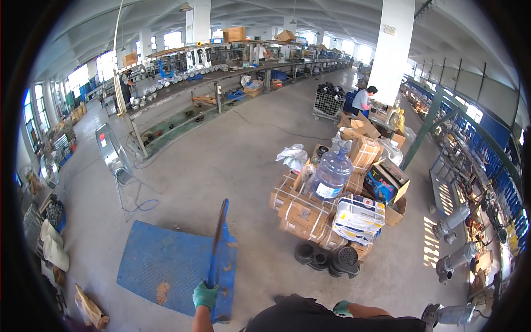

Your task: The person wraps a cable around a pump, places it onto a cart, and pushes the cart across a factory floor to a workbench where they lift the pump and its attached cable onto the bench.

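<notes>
One grip: our green-gloved left hand (pixel 205 295) is closed around the upright bar (pixel 219 238) of the blue platform (pixel 171 257), at the end nearest us.
Right side: our right hand (pixel 342 308), gloved alike, is just beside our dark clothing (pixel 304 316); we cannot tell whether its fingers are open or curled.
Platform: it lies ahead of us and to the left, flat, scuffed, with a rusty patch (pixel 162 292) near the close edge.
Stack: to its right we see strapped cartons (pixel 301 217), a clear water bottle (pixel 333 170) upright among them, and a white-wrapped pack (pixel 358 217).
Floor by the stack: black parts (pixel 344 260) sit on our side of it.
Farther off: a fan (pixel 115 152) at left, a long bench (pixel 191 83), and a seated co-worker (pixel 362 101) beside a white pillar (pixel 394 55).
</notes>
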The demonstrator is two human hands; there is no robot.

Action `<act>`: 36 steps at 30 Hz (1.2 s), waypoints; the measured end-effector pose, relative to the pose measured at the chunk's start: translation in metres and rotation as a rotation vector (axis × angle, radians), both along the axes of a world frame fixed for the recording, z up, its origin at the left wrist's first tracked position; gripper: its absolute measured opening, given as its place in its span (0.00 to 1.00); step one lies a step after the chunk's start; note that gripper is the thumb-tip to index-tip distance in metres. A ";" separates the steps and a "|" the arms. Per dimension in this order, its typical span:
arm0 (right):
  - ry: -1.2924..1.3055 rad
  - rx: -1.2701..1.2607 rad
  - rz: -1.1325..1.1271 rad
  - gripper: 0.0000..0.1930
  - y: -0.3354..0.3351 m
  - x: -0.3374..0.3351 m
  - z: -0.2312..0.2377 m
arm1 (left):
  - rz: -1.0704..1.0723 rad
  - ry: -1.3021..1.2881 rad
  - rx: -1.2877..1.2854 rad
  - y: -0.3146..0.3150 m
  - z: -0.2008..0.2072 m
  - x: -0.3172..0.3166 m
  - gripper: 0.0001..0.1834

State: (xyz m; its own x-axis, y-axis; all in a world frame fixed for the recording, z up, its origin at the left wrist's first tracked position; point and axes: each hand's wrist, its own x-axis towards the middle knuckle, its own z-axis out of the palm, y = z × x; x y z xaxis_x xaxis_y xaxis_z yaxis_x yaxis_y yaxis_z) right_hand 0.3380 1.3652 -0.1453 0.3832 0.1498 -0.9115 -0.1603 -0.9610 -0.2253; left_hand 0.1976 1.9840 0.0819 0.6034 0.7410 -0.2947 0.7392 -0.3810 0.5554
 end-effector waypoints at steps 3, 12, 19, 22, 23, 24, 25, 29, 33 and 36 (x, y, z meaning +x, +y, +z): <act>-0.348 0.256 0.461 0.18 0.016 0.035 -0.010 | -0.030 0.042 0.015 -0.025 0.028 0.014 0.25; -0.805 0.449 0.481 0.29 0.199 0.148 0.086 | -0.056 0.095 0.244 -0.039 0.013 0.004 0.19; -1.197 0.718 1.030 0.30 0.493 0.196 0.296 | 0.015 0.061 0.175 -0.013 0.028 -0.003 0.21; -1.217 0.756 1.171 0.32 0.558 0.244 0.282 | 0.008 0.068 0.140 -0.003 0.030 0.005 0.20; -1.204 0.750 1.197 0.32 0.578 0.260 0.273 | 0.000 0.069 0.155 0.000 0.030 0.009 0.20; -1.149 0.669 1.273 0.30 0.608 0.267 0.276 | 0.010 0.077 0.178 0.005 0.031 0.008 0.20; -1.090 0.586 1.349 0.28 0.637 0.271 0.287 | 0.019 0.087 0.198 0.011 0.036 0.009 0.20; -1.015 0.478 1.668 0.18 0.719 0.307 0.282 | 0.098 0.373 0.133 0.036 0.062 0.035 0.23; -1.045 0.615 1.751 0.05 0.799 0.295 0.266 | 0.160 0.305 0.239 0.082 0.051 0.027 0.20; -1.103 0.676 1.654 0.10 0.818 0.335 0.252 | 0.171 0.274 0.337 0.118 0.026 0.053 0.16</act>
